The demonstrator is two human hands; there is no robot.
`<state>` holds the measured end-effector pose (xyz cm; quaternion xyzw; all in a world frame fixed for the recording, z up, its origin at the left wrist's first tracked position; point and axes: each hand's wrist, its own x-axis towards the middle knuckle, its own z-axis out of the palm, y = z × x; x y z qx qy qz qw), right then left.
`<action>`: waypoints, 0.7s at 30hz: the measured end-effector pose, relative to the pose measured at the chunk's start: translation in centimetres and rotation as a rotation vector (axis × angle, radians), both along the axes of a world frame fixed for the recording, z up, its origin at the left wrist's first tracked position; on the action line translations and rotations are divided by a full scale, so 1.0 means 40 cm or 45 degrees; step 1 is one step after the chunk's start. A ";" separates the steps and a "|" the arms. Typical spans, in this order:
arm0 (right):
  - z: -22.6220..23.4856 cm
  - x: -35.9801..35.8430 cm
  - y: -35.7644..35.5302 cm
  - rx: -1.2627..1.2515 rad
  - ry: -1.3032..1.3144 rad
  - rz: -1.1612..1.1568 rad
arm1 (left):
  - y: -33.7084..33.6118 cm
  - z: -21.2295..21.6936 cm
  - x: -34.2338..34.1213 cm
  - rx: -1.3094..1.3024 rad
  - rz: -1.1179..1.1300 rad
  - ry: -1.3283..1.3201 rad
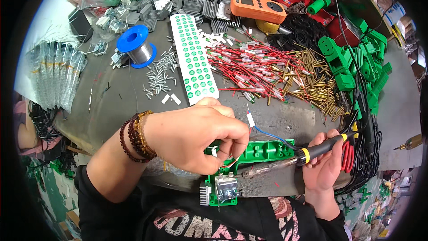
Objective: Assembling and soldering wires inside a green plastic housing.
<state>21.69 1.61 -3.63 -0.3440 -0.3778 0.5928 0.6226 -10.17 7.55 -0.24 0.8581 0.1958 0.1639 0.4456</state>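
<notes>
My right hand (323, 165) is wrapped round the black and yellow handle of a soldering iron (326, 147), its darkened barrel pointing left across the green plastic housing (269, 151). Its tip lies close to a silver-and-clear component (226, 187) in the housing's near end. Over the housing's left part, my left hand (196, 134) pinches a thin reddish wire (233, 163); its fingertips partly hide the wire. Beside those fingers, a white connector (250, 119) carries a blue wire running right toward the iron. A finned grey heat sink (205, 194) sits at the housing's near left edge.
Beyond my hands lie a green-dotted sticker sheet (196, 58), a blue solder spool (135, 47), loose screws (161, 73), red wires (249, 64) and brass pins (312, 85). An orange meter (258, 8) stands behind. Green housings (356, 62) and black cables (368, 151) crowd the right.
</notes>
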 end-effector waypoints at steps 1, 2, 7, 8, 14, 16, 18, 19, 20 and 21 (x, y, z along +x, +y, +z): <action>0.001 -0.004 -0.001 0.001 0.004 -0.001 | 0.000 0.000 0.000 0.003 0.001 0.004; 0.005 -0.010 -0.002 -0.019 0.008 -0.025 | 0.000 0.000 0.000 0.005 0.002 0.008; 0.002 -0.013 0.005 -0.048 0.008 -0.025 | -0.001 -0.003 -0.002 0.001 0.007 0.011; 0.005 -0.015 0.005 -0.062 0.013 -0.028 | -0.002 -0.002 -0.002 0.001 0.009 0.018; 0.004 -0.008 0.009 -0.060 0.030 0.011 | 0.000 0.002 0.000 -0.008 0.009 0.036; 0.004 -0.007 0.011 -0.050 0.029 0.028 | 0.000 0.001 0.002 0.003 0.014 0.030; 0.006 -0.012 0.014 -0.050 0.043 0.002 | 0.000 0.000 0.002 0.014 0.021 0.026; 0.007 -0.014 0.015 -0.051 0.043 0.003 | 0.000 0.000 0.001 0.017 0.021 0.016; 0.007 -0.015 0.017 -0.056 0.052 0.011 | -0.001 0.001 0.000 0.020 0.021 0.006; 0.007 -0.016 0.017 -0.062 0.061 0.017 | -0.002 0.001 0.000 0.019 0.019 0.006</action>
